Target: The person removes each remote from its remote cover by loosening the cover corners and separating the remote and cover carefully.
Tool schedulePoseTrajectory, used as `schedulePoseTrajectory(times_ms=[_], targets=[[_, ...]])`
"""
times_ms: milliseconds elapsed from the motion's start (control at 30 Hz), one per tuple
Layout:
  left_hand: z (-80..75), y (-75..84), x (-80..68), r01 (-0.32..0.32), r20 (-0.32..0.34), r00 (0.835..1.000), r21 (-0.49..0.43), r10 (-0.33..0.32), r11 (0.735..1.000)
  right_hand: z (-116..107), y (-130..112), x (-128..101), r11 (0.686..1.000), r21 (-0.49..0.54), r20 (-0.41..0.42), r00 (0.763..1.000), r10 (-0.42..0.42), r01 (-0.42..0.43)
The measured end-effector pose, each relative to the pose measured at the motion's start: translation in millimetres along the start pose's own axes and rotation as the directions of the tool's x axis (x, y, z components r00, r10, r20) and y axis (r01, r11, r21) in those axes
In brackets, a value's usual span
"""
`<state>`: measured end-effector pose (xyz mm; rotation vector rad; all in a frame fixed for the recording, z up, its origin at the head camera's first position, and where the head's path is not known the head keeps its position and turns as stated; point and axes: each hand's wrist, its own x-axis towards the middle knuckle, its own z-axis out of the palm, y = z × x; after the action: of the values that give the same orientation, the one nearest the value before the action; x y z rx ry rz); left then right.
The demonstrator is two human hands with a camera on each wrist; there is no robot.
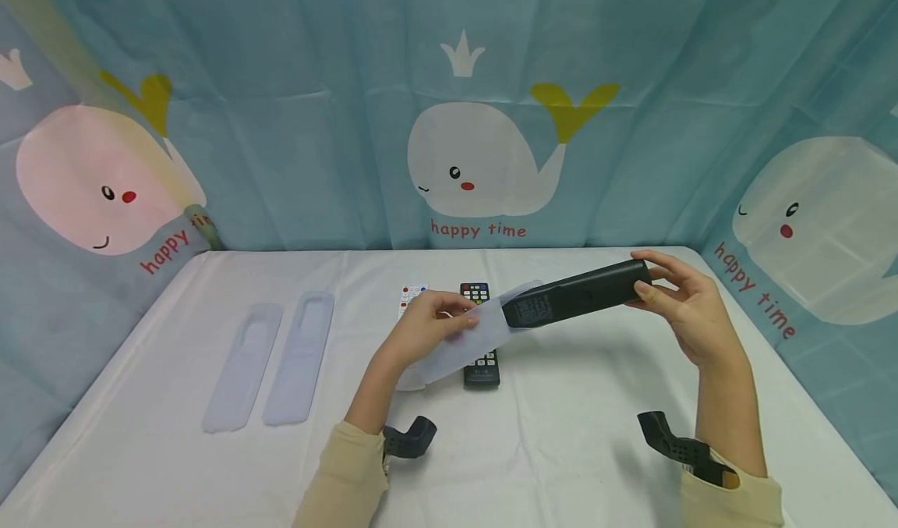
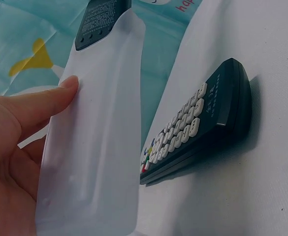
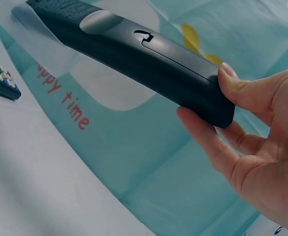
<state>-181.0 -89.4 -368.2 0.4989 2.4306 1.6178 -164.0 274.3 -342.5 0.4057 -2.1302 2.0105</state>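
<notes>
My right hand (image 1: 684, 302) pinches one end of a black remote control (image 1: 582, 292), its back with the battery cover turned toward me. The remote's other end sits just inside the mouth of a translucent silicone remote cover (image 1: 459, 349). With thumb and fingers my left hand (image 1: 428, 327) grips that cover near its opening. Both are held above the table, the remote sloping up to the right. In the left wrist view the printed label end of the remote (image 2: 102, 22) shows at the cover's (image 2: 94, 137) mouth.
Beneath the held cover lies a second black remote (image 1: 482, 376) with white keys, partly hidden. A white remote (image 1: 412, 294) is mostly hidden behind my left hand. Two more translucent covers (image 1: 242, 368) lie on the left of the white table (image 1: 561, 450). A whale-print curtain (image 1: 316, 161) hangs behind.
</notes>
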Motion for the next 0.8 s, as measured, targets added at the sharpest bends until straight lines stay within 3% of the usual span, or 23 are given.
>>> schedulePoseTrajectory(times_ms=[800], targets=[[-12.8, 2.3, -3.4, -0.010, -0.009, 1.000, -0.003, 0.010, 1.000, -7.6, 3.2, -2.0, 0.999, 0.054, -0.016, 1.000, 0.010, -0.009]])
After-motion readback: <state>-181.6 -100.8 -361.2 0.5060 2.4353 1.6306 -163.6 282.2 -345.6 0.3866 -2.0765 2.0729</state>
